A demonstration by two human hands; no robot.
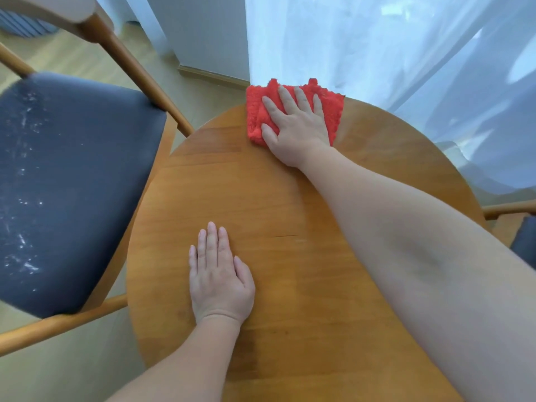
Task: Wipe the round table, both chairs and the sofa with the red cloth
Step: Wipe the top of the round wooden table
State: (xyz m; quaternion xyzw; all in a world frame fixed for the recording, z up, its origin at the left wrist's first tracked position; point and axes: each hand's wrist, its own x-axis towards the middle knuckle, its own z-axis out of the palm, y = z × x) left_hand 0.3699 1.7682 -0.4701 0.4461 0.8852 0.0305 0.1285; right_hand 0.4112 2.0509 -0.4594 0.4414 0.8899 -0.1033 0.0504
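Head | right fingers (301,97) straight on fluffy red cloth (256,111) | left fingers (211,239) straight, wood table (275,204)

Looks like somebody's home, a little dining corner. There's a small round wooden desk (290,198) with a wooden chair (72,184) beside it, dark padded seat, and a second chair (523,242) peeking in on the right. Sheer white curtains (377,53) hang down behind, plus a pale wood floor (66,56) and a skirting board (211,75) along the wall.
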